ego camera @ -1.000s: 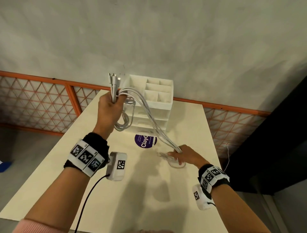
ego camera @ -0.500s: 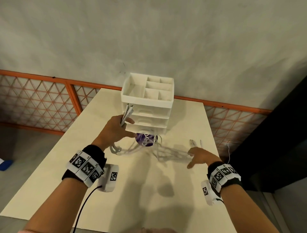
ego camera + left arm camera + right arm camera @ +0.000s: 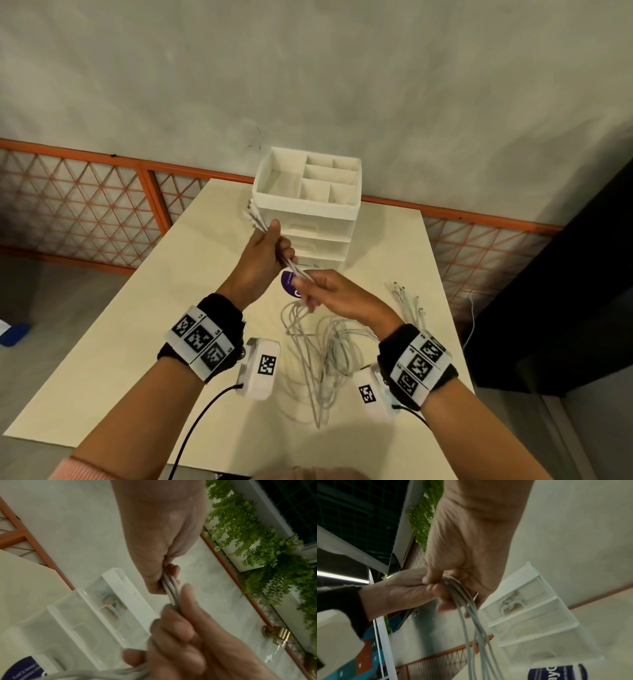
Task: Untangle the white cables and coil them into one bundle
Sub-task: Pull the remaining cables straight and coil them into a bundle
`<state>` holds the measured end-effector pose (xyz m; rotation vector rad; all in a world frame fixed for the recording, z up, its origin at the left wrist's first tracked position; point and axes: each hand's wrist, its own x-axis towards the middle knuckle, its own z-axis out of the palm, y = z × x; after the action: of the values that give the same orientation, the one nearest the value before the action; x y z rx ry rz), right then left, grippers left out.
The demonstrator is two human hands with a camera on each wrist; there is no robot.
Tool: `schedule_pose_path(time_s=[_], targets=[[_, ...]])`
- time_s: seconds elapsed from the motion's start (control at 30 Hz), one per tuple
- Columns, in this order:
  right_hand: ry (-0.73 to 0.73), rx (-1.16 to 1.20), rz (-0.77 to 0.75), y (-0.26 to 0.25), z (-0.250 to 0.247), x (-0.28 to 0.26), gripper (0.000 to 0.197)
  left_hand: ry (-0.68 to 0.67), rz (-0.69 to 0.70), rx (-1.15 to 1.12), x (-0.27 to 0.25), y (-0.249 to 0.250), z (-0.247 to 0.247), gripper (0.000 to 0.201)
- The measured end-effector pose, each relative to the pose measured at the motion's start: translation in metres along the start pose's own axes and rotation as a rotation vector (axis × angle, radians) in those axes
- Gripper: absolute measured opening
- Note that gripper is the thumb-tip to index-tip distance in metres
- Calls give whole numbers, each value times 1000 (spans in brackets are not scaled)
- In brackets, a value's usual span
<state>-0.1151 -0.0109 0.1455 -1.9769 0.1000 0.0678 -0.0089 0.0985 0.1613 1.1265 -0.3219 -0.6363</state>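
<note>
Several white cables [image 3: 317, 346] are gathered as one bunch and hang in loose loops down to the table [image 3: 144, 325]. My left hand [image 3: 279, 246] grips the bunch near its plug ends [image 3: 252, 216], which stick up past the thumb. Just below it, my right hand [image 3: 305, 287] pinches the same strands. The left wrist view shows the cables [image 3: 171, 588] running from my left hand [image 3: 163, 577] into the right hand's fingers [image 3: 181, 626]. From my right hand [image 3: 452, 586] in the right wrist view, the strands [image 3: 467, 622] drop downwards. The cables' other ends [image 3: 407, 303] lie on the table at the right.
A white drawer organiser [image 3: 308, 195] with open top compartments stands at the table's far edge, close behind my hands. A round purple label [image 3: 288, 281] lies in front of it. An orange lattice fence [image 3: 85, 205] and a grey wall run behind the table.
My left hand came down from its raised position with the cables. My right hand left the table at the right, moved in to the left hand and took hold of the strands.
</note>
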Motion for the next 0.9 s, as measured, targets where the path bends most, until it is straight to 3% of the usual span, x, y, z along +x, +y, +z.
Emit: schedule_pose_path(time_s=[0.13, 0.2, 0.23, 0.27, 0.33, 0.4, 0.47, 0.57, 0.73, 0.8, 0.9], targets=[[296, -161, -26, -16, -8, -5, 56, 110, -126, 187, 0, -18, -18, 23], [375, -191, -43, -19, -12, -2, 57, 204, -176, 349, -1, -30, -18, 41], [383, -197, -50, -19, -15, 0, 59, 209, -130, 431, -4, -31, -15, 46], [379, -202, -52, -20, -17, 1, 60, 173, -74, 475, -8, -31, -9, 39], [357, -206, -36, -20, -22, 4, 61, -33, 14, 550, -13, -27, -1, 27], [353, -168, -10, -23, -27, 5, 59, -189, 2, 627, -23, -19, 7, 64], [374, -157, 2, -26, -33, 4, 56, -279, -18, 605, -25, -20, 10, 71], [396, -136, 37, -29, -42, 3, 52, -374, -66, 412, -32, -27, 8, 55], [291, 158, 105, 1, -45, -9, 60, -280, -39, 106, -25, -9, 11, 42], [262, 242, 138, 18, -33, -11, 60, -267, 8, 134, -19, -3, 8, 43], [393, 384, 194, 22, -20, -6, 52, -278, 65, 304, -19, -12, 6, 43]])
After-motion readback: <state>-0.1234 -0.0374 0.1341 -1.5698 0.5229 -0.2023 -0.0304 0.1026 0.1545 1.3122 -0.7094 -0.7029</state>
